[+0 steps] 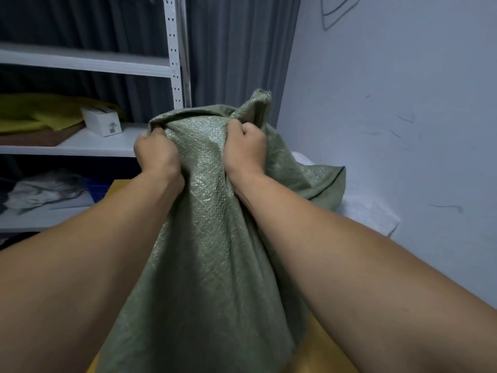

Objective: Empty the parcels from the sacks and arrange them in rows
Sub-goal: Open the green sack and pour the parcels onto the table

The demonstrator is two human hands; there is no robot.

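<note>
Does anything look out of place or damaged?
Nothing spilled. The white box sits askew on the shelf; dark scuffs mark the wall. The green sack, gripped by left hand and right hand, looks intact.

A white metal rack (173, 63) stands at the left before a grey curtain (236, 49); on its middle shelf (113, 145) a small white box (103, 122) sits near the right end, just beside a yellow cloth (40, 114) that lies over a brown cloth (35, 138), and on the shelf below a crumpled pale bundle (45, 189) lies next to something blue. The pale wall (403, 117) on the right bears dark scuffs and a looping line (336, 14) near its top edge. A yellow tabletop (330, 354) shows at the bottom, and a white textured sheet (373, 215) lies at the wall's foot.
</note>
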